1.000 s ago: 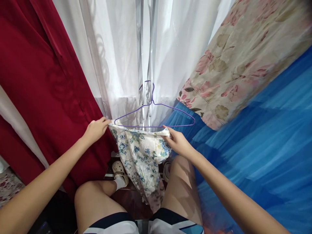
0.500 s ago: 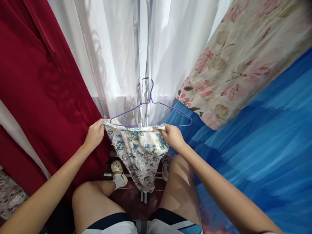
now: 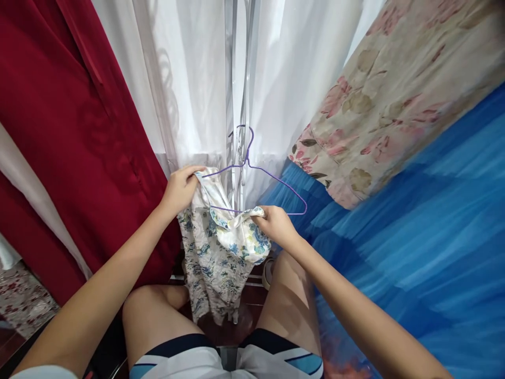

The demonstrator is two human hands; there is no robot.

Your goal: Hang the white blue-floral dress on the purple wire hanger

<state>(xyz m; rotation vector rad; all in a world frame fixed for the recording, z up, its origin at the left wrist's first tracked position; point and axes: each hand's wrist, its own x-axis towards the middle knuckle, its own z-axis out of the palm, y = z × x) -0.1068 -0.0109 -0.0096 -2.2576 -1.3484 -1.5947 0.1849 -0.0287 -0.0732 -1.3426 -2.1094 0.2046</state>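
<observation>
A purple hanger [image 3: 276,181] hangs by its hook on a thin metal upright of the rack. Over its left arm sits one side of a white floral garment [image 3: 213,263] with blue and yellow flowers; its kind is not certain, perhaps a dress or top. My left hand [image 3: 182,189] is closed on the garment's upper left edge, close to the hanger's left arm, whose end is hidden. Lower and to the right, my right hand [image 3: 276,225] pinches the garment's upper right edge, just below the hanger's bottom bar. The hanger's right arm is bare.
Red cloth [image 3: 98,131] hangs on the left and white curtains [image 3: 197,79] behind. At right are a beige floral cloth [image 3: 363,116] and a blue tulle-like fabric [image 3: 394,237]. My knees flank the garment above a dark red tiled floor [image 3: 252,310].
My left hand has moved up and right, bringing the garment's left side over the hanger's left arm. The stretched top edge now sags, while my right hand stays nearly in place.
</observation>
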